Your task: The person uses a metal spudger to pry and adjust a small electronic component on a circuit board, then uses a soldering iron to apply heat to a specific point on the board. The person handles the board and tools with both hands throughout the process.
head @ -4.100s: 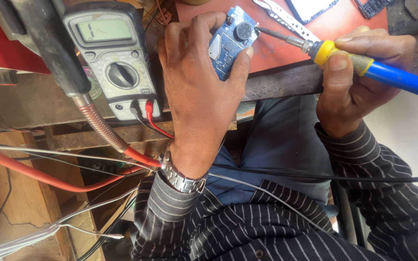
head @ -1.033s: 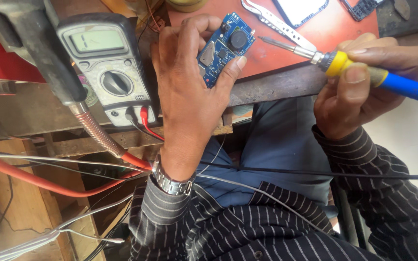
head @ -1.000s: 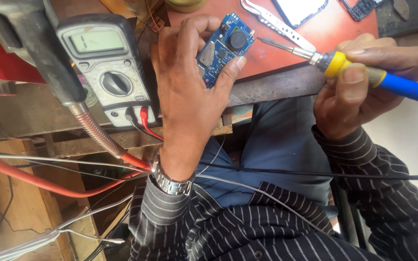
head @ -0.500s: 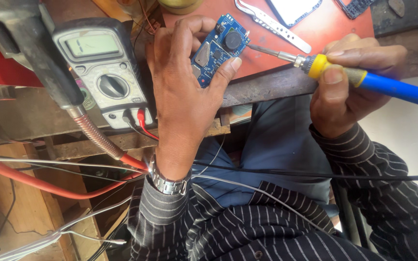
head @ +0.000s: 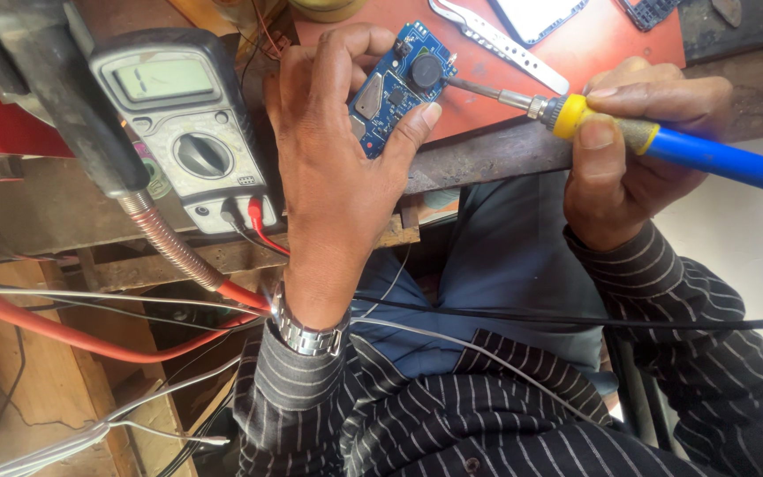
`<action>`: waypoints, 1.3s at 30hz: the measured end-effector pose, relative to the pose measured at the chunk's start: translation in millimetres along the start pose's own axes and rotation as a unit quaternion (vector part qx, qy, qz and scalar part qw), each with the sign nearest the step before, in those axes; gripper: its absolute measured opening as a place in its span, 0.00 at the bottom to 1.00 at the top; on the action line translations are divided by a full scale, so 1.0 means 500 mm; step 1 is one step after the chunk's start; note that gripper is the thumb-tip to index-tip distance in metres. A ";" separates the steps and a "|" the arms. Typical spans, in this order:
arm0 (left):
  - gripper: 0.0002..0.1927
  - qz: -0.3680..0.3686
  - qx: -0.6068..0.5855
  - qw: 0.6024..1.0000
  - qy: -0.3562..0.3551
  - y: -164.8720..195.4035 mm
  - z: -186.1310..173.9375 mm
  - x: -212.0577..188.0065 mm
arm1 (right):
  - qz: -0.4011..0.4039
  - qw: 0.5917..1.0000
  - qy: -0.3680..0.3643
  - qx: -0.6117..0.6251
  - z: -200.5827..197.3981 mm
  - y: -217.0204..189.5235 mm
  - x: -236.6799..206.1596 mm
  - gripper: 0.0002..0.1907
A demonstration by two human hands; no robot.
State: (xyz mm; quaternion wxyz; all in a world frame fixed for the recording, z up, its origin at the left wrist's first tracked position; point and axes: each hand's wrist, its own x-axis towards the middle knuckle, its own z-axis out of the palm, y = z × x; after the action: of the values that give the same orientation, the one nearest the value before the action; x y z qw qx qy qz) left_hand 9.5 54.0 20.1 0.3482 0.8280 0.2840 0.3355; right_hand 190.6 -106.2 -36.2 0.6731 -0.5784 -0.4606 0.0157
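Two bare hands work close together above the counter's (head: 487,155) edge. The left hand (head: 333,159) holds a small blue circuit board (head: 396,87), its fingers curled over the far edge and the thumb pressed on the near edge, so the board is pinched tilted in the air over the red mat (head: 523,84). A round black part sits on the board near its upper end. The right hand (head: 633,150) grips a soldering iron (head: 664,141) with a blue handle and yellow collar, fingers wrapped tight round the handle just behind the collar. The iron's metal tip reaches leftward and meets the right edge of the board beside the round black part.

Left of the left hand, a grey multimeter (head: 183,128) stands tilted against the counter, with a black and a red lead plugged into its base. A flexible metal hose (head: 174,252) runs down past it to red and white cables below. Metal tweezers (head: 501,44) lie on the mat beyond the iron. A metal watch (head: 306,336) sits on the left wrist, and both sleeves are dark with pale stripes.
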 end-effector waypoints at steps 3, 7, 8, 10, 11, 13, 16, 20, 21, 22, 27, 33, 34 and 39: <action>0.24 0.007 -0.007 1.000 0.004 0.002 -0.001 0.002 | -0.014 1.000 0.004 0.004 0.002 0.002 0.003 0.13; 0.24 0.005 -0.006 1.000 0.006 0.002 0.001 0.004 | -0.021 1.000 0.002 0.003 0.001 0.005 0.007 0.13; 0.24 0.008 -0.010 1.000 0.008 0.002 0.002 0.004 | -0.024 1.000 -0.002 -0.001 0.000 0.005 0.008 0.12; 0.24 0.006 -0.007 1.000 0.008 0.001 0.001 0.002 | -0.026 1.000 -0.005 0.000 0.000 0.005 0.008 0.12; 0.24 0.003 -0.001 1.000 0.006 0.002 0.002 0.002 | -0.023 1.000 -0.004 0.004 0.000 0.005 0.008 0.12; 0.24 -0.001 0.003 1.000 0.004 0.001 0.002 0.001 | -0.019 1.000 -0.005 0.006 0.000 0.004 0.007 0.12; 0.24 0.002 -0.005 1.000 0.007 0.000 0.004 0.001 | -0.014 1.000 -0.009 0.001 -0.001 0.002 0.005 0.12; 0.24 0.004 -0.004 1.000 0.006 -0.002 0.002 0.000 | -0.016 1.000 -0.008 -0.001 -0.001 0.002 0.005 0.12; 0.24 0.003 -0.003 1.000 0.005 -0.002 0.002 0.000 | -0.018 1.000 -0.009 -0.003 -0.001 0.003 0.005 0.12; 0.25 0.001 -0.002 1.000 0.003 -0.003 0.002 -0.001 | -0.019 1.000 -0.009 -0.005 -0.002 0.003 0.005 0.12; 0.24 0.008 0.003 1.000 0.004 -0.002 0.001 0.001 | -0.026 1.000 -0.011 -0.001 -0.003 0.008 0.008 0.12; 0.24 0.014 -0.008 1.000 0.008 0.000 0.001 0.004 | -0.023 1.000 -0.009 0.007 -0.004 0.007 0.008 0.12; 0.24 0.013 -0.008 1.000 0.008 -0.001 0.001 0.004 | -0.021 1.000 -0.012 0.006 -0.004 0.006 0.008 0.12; 0.23 0.011 -0.009 1.000 0.007 0.000 0.001 0.003 | -0.027 0.999 -0.017 -0.007 -0.005 0.005 0.009 0.12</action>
State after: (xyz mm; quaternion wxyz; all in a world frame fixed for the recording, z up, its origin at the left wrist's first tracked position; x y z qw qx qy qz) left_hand 10.8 54.9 20.4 0.3498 0.8254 0.2748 0.3477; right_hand 195.9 -104.7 -35.6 0.6612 -0.5701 -0.4876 0.0037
